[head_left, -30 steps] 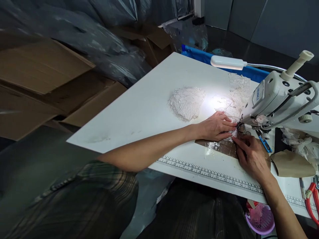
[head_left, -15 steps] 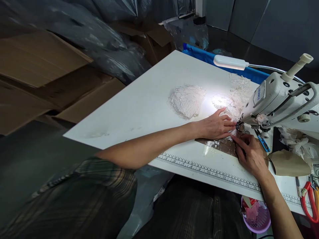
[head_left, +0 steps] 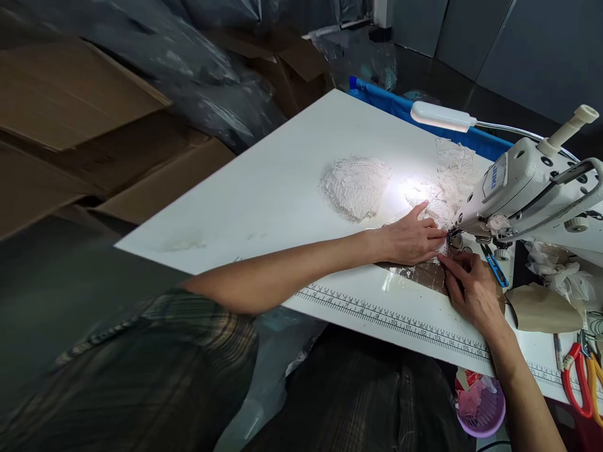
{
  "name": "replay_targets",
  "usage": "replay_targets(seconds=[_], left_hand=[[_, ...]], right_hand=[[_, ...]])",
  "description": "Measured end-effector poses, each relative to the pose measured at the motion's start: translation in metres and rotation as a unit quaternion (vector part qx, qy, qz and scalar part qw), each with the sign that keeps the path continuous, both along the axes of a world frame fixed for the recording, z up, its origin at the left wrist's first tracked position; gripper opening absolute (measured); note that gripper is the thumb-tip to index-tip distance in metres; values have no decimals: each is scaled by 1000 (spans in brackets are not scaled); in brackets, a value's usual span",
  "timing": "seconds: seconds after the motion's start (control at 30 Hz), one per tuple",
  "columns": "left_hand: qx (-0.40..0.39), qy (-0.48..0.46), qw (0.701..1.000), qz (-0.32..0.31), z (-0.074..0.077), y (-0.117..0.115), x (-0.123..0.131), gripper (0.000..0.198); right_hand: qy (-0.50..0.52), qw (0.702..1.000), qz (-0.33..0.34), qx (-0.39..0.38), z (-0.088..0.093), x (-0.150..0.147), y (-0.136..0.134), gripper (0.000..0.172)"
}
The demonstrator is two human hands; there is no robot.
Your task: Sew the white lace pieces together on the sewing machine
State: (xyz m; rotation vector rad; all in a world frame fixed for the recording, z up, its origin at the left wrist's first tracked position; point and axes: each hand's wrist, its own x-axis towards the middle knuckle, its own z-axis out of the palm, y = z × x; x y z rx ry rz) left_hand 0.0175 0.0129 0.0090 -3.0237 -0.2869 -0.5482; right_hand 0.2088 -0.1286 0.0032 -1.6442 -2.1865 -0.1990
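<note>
My left hand (head_left: 411,237) lies flat, fingers stretched, on white lace fabric (head_left: 443,188) just left of the needle of a white sewing machine (head_left: 527,185). My right hand (head_left: 468,287) rests in front of the needle, fingertips pinched on the lace's edge, over a shiny brown patch (head_left: 419,273) on the table. A lamp (head_left: 443,116) on a gooseneck lights the lace. A second heap of white lace (head_left: 355,185) lies further left, apart from both hands.
The white table (head_left: 264,201) has a printed ruler (head_left: 391,320) along its front edge. Red-handled scissors (head_left: 577,376) and brown paper (head_left: 541,307) lie at right. A purple basket (head_left: 480,408) hangs below. Cardboard boxes (head_left: 70,125) and plastic bags stand left.
The view has drifted slightly. My left thumb has lifted and spread away from the fingers; both hands stay at the needle.
</note>
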Motion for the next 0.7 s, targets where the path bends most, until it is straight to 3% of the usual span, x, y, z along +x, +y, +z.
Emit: replay_targets(seconds=[0.4,0.7], left_hand=[[42,-74,995,-45,-8,-1,2,29],[18,-52,998,-23,-3,-3,-1,22]], right_hand=[[29,1000,-5,-4,-1,-2,-2,37],[20,999,-8,-28,5,-5,0,38]])
